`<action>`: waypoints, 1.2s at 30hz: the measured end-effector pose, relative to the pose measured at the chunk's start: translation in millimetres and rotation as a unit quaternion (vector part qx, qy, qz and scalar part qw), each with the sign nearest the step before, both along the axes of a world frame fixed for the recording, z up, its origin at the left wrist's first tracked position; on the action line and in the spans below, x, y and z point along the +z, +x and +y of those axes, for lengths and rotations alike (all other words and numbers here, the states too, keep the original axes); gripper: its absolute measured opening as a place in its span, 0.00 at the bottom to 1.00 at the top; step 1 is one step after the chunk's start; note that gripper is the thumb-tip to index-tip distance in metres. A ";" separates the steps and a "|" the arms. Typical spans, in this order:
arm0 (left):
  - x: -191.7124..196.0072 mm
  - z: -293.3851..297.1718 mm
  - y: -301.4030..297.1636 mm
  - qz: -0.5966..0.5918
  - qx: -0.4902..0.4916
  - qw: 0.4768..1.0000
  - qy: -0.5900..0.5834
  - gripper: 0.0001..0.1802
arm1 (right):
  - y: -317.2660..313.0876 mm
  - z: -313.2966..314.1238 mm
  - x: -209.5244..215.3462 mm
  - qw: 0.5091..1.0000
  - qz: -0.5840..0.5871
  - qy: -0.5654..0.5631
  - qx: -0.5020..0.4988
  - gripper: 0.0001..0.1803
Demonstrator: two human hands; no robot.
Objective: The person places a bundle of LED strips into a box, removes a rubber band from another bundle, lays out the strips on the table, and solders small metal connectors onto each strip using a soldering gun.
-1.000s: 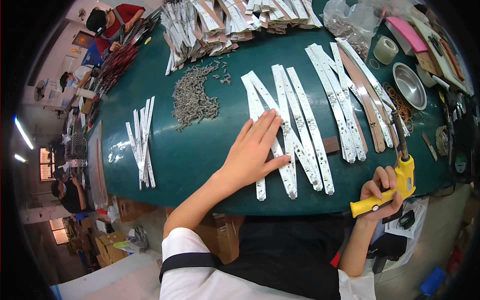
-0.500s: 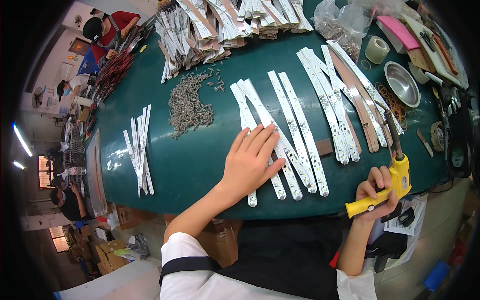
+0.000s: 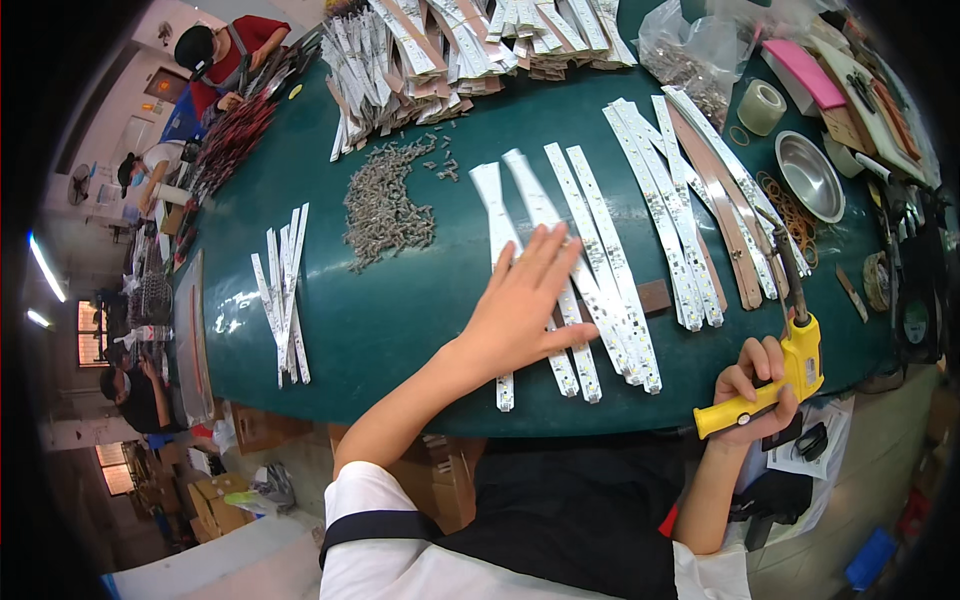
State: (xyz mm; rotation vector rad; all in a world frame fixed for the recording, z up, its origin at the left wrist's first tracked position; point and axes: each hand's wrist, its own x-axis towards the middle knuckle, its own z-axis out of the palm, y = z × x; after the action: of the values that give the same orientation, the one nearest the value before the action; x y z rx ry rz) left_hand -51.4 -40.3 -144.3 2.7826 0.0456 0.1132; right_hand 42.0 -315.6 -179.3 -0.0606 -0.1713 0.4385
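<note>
My left hand (image 3: 520,305) lies flat with fingers spread over several white LED strips (image 3: 618,275) in the middle of the green table. Its fingertips rest on a slanting strip, blurred at its far end, and the palm hides parts of the strips beneath. Two straighter strips lie side by side just right of the fingers. My right hand (image 3: 750,385), at the table's front right, is wrapped around the handle of a yellow soldering gun (image 3: 803,352). The gun's thin metal tip points up and away, over the ends of another group of LED strips (image 3: 665,230).
A heap of small metallic-looking pieces (image 3: 388,210) lies left of centre, beyond a small bunch of strips (image 3: 285,300). Large strip stacks (image 3: 440,60) stand at the back. A steel bowl (image 3: 808,175), tape roll (image 3: 760,108) and rubber bands line the right. Other people work at far left.
My left hand has slid a little to the right, its fingers spreading wider. The strips under it have fanned apart at their far ends. My right hand keeps its hold on the soldering gun.
</note>
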 end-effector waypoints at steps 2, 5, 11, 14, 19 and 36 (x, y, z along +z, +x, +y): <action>-1.5 2.7 4.8 0.017 -0.035 0.999 0.008 0.45 | 0.8 -0.4 0.5 1.000 -0.005 0.006 0.002 0.43; 5.8 7.2 8.2 0.027 -0.057 0.998 0.004 0.45 | 0.4 -0.1 -1.1 1.000 -0.002 0.004 -0.002 0.44; -3.6 9.0 -10.7 -0.006 0.016 0.999 0.034 0.44 | -0.6 0.5 -0.2 1.000 -0.004 0.000 -0.006 0.42; -7.1 7.5 -12.0 -0.003 0.029 0.999 0.024 0.44 | 0.6 -1.2 0.2 1.000 0.004 0.002 -0.002 0.38; -5.9 10.0 -4.3 0.000 0.044 0.999 -0.009 0.42 | 0.2 0.3 1.3 1.000 0.017 -0.014 -0.001 0.35; 6.5 24.0 -51.8 -0.041 0.047 0.997 -0.038 0.24 | -29.2 18.4 13.0 0.973 -0.053 -0.218 0.047 0.34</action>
State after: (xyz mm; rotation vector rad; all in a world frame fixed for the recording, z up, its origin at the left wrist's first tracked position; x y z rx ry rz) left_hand -103.2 -16.4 -137.7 2.6966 0.1563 0.2453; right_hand 12.8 -297.2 -166.3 -0.5105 -0.1801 0.5623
